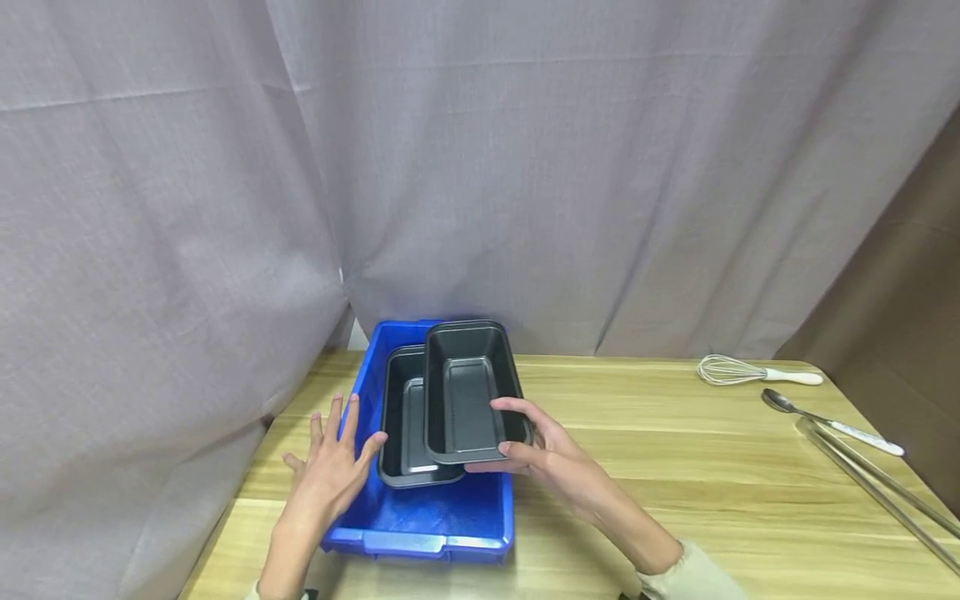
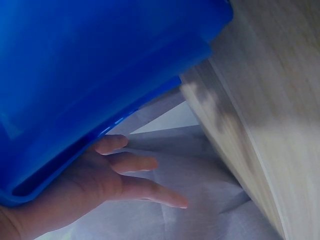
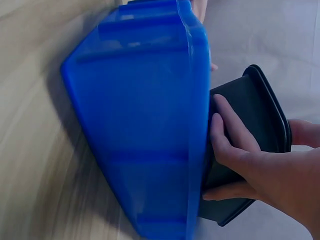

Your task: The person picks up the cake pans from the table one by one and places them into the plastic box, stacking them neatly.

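A black loaf pan [image 1: 471,392] is gripped at its near right corner by my right hand [image 1: 551,454], thumb inside the rim. In the right wrist view, fingers of the right hand [image 3: 260,165] lie along the outside of the pan [image 3: 242,102], close over the rim of the blue bin [image 3: 145,100]. A second black loaf pan [image 1: 405,475] sits inside the bin [image 1: 420,517], partly hidden under the held one. At the bin's left rim my left hand [image 1: 324,471] spreads its fingers. The left wrist view has the left hand [image 2: 115,175] beneath the bin's rim [image 2: 100,105], holding nothing.
On the right of the wooden table [image 1: 637,467] lie a whisk [image 1: 757,372] with a white handle, a spoon [image 1: 832,422], and long metal tongs [image 1: 877,487]. A grey curtain [image 1: 525,167] hangs behind, and a brown cloth [image 1: 892,292] borders the right side.
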Demonstrator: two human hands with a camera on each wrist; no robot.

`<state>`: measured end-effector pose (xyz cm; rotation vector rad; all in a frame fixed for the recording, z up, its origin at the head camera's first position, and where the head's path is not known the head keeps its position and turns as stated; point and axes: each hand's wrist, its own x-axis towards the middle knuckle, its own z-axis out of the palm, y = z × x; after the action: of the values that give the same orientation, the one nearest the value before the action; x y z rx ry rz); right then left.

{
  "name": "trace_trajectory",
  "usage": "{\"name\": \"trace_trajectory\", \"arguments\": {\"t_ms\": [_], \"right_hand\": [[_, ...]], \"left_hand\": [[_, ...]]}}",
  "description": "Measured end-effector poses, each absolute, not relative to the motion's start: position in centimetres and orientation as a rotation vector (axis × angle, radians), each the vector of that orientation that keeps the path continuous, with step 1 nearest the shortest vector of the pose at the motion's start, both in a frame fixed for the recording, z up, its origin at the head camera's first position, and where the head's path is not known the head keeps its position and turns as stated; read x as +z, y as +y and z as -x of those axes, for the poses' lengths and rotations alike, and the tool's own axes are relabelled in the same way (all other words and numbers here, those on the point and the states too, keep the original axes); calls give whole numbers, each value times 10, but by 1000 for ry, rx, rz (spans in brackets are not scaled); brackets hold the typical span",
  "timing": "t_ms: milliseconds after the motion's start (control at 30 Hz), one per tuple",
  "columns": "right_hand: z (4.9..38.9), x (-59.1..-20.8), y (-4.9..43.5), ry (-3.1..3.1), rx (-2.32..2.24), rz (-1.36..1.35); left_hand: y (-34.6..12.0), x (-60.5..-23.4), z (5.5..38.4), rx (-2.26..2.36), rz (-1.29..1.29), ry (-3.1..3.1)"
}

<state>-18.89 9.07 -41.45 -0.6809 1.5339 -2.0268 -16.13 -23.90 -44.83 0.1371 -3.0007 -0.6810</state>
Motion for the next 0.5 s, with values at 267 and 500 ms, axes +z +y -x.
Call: {"name": "trace_trajectory", "arguments": {"t_ms": [267, 500], "right_hand": [[190, -421, 59, 1525, -1952, 626], [191, -424, 41, 1583, -1926, 603]], "left_hand": [[-239, -448, 160, -729, -154, -3006], [-241, -448, 162, -750, -156, -3024]]}}
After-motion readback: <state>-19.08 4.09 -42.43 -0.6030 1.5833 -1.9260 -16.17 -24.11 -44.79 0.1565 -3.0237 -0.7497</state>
